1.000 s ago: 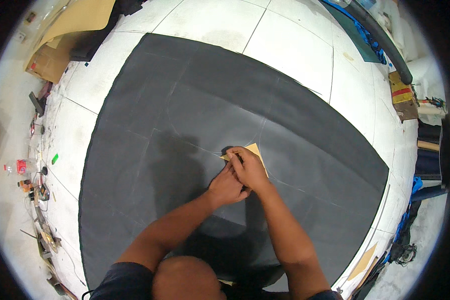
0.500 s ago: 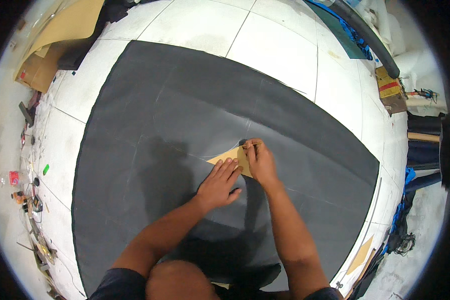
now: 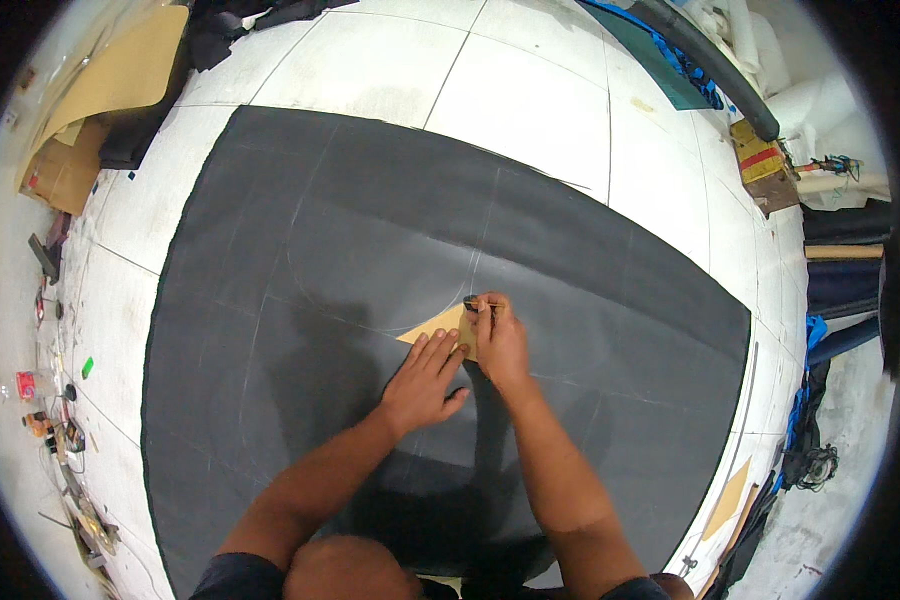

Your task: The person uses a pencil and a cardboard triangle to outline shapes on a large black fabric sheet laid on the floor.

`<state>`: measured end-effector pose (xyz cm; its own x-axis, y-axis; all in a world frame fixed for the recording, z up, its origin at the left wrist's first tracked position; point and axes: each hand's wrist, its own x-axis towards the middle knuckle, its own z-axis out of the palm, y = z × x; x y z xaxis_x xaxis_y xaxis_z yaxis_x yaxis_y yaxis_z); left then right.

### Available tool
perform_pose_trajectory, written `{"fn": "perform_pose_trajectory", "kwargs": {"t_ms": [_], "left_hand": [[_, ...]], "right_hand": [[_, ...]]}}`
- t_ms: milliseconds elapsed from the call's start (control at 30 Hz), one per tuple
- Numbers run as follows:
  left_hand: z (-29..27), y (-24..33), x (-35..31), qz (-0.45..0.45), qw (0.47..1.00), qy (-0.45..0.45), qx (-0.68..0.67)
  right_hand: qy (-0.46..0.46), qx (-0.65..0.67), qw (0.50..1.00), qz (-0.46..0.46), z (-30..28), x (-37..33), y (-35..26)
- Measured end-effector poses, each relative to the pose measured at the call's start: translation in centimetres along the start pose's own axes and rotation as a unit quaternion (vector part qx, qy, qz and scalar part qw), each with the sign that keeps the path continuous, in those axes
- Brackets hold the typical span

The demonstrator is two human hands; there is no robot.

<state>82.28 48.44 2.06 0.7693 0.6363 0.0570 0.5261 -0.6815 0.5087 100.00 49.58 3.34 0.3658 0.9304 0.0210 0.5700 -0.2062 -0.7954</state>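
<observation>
The pale lines (image 3: 485, 220) look well advanced: long ones cross the dark sheet (image 3: 590, 310) on the floor (image 3: 530, 90), and a rounded curve (image 3: 292, 268) sweeps from the left toward the tan card (image 3: 438, 323). The card lies near the middle of the sheet, under the left hand (image 3: 420, 388), which is flat and grips nothing, its fingertips on the card's near side. The right hand (image 3: 501, 345) pinches a small dark thing (image 3: 470, 303), too small to identify, at the card's far corner. That corner seems unfinished; whether a line follows the card's right edge cannot be told behind the hand. No cut shows along the lines, so the sheet appears whole.
</observation>
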Motion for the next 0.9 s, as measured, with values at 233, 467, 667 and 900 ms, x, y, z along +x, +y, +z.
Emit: {"fn": "perform_pose_trajectory", "kwargs": {"t_ms": [233,467,667,900], "left_hand": [[0.4,-0.1,-0.2,0.008,1.000,-0.001,0.005],[0.1,0.0,0.1,0.006,1.000,0.009,-0.012],[0.0,0.4,0.2,0.006,1.000,0.017,0.005],[-0.4,0.1,-0.2,0.013,1.000,0.020,0.003]], "right_hand": [[-0.026,-0.070,0.997,-0.030,-1.4,-1.9,-1.7],[0.003,-0.090,0.996,0.006,-3.9,-8.3,-0.5],[0.018,-0.081,0.996,0.029,-4.8,-10.2,-0.2],[0.033,-0.043,0.998,0.012,-4.7,-11.1,0.1]]}}
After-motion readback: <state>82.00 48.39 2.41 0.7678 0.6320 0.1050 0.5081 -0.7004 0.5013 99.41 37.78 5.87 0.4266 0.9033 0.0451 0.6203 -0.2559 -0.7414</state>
